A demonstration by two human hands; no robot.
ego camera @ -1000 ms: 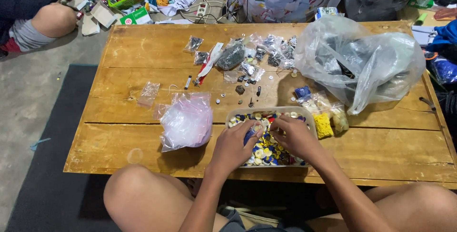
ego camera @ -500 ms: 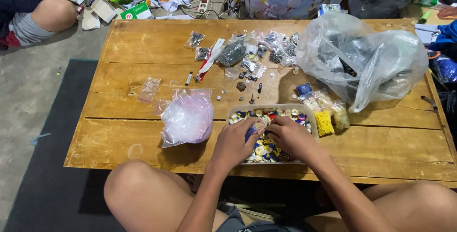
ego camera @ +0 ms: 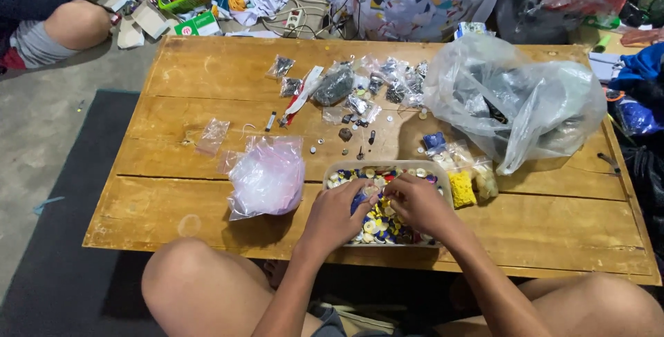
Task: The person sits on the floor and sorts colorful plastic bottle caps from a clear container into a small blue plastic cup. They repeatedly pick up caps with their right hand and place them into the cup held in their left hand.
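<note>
Shallow pale plastic tray [ego camera: 443, 168] of mixed small round pieces (yellow, blue, white) sits at near table [ego camera: 553, 226] edge, centre. Both hands in it: left hand [ego camera: 337, 216] & right hand [ego camera: 413, 204] bent over the pile, fingertips meeting; can't tell if either grip holds a piece. Looks like sorting step; next pick needs fine pinch. Pinkish plastic bag [ego camera: 266, 176] just left.

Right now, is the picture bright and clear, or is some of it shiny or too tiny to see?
Head view: even, soft light, sharp across the wooden table; pale glare on the big clear plastic bag and the pinkish bag; the left hand and right hand cover part of the tray of small coloured pieces, too small to identify.
</note>
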